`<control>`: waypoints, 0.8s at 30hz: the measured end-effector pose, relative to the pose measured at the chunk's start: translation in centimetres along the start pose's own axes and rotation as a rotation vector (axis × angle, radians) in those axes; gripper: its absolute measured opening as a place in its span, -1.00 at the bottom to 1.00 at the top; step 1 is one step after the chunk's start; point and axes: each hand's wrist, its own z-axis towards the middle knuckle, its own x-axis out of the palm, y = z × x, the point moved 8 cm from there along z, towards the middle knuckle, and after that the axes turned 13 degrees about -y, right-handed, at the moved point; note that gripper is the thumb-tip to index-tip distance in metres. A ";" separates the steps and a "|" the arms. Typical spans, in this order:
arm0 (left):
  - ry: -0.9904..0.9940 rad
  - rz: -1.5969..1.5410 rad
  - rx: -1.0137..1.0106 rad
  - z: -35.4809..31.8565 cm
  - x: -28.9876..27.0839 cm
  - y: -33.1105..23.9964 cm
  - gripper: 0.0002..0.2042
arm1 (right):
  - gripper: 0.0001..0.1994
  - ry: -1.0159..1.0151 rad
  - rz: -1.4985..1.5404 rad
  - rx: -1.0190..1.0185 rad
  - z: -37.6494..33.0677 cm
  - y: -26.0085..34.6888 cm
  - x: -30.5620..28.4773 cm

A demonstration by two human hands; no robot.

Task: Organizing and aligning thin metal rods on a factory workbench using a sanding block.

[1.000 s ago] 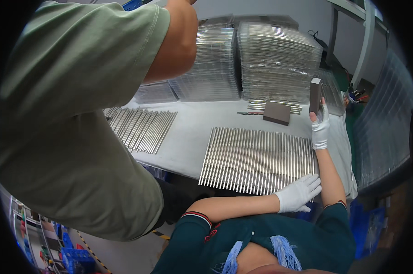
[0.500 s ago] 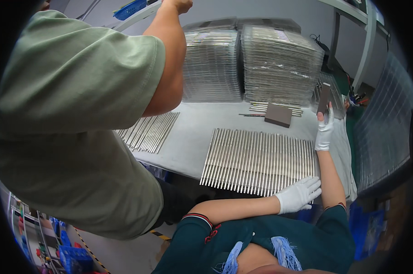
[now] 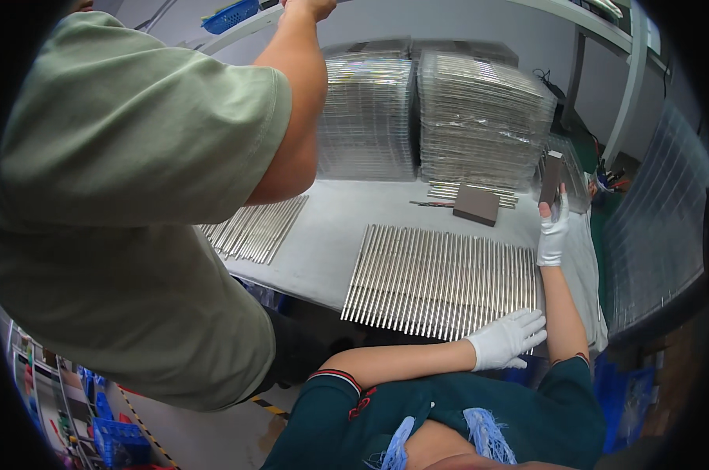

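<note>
The row of metal rods [image 3: 441,278] lies side by side at the near right of the table [image 3: 323,235]. Your left hand [image 3: 505,341], flat with fingers extended, lies over its near right corner; press lightly and evenly, since rods could roll. Your right hand [image 3: 553,239], farther off, grips a brown block [image 3: 552,180]; hold it firmly, clear of the second block [image 3: 477,204] to its left.

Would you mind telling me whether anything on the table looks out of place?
Perhaps one thing: a thin dark reddish rod lies beside the flat-lying brown block, differing in colour from the silver rods laid out in a row. No spill shows.
</note>
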 end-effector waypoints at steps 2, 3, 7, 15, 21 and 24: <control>0.006 0.005 -0.003 0.0 0.1 0.1 -0.26 | -0.28 0.009 0.010 0.010 -0.1 0.1 0.2; 0.004 0.012 0.001 0.0 0.2 0.0 -0.26 | -0.28 0.016 0.015 0.023 -0.2 0.1 0.2; -0.016 0.029 0.014 0.0 0.2 0.0 -0.26 | -0.28 0.011 0.004 0.038 -0.3 0.3 0.2; -0.030 0.017 0.014 0.1 -0.1 -0.1 -0.31 | -0.29 -0.002 0.037 0.026 -0.4 0.8 0.4; -0.079 0.017 0.017 0.0 -0.3 -0.1 -0.36 | -0.29 0.002 -0.003 -0.032 -0.3 1.3 0.6; -0.034 -0.061 0.022 0.0 -1.9 0.0 -0.37 | -0.28 -0.005 0.050 0.007 -0.4 1.2 0.9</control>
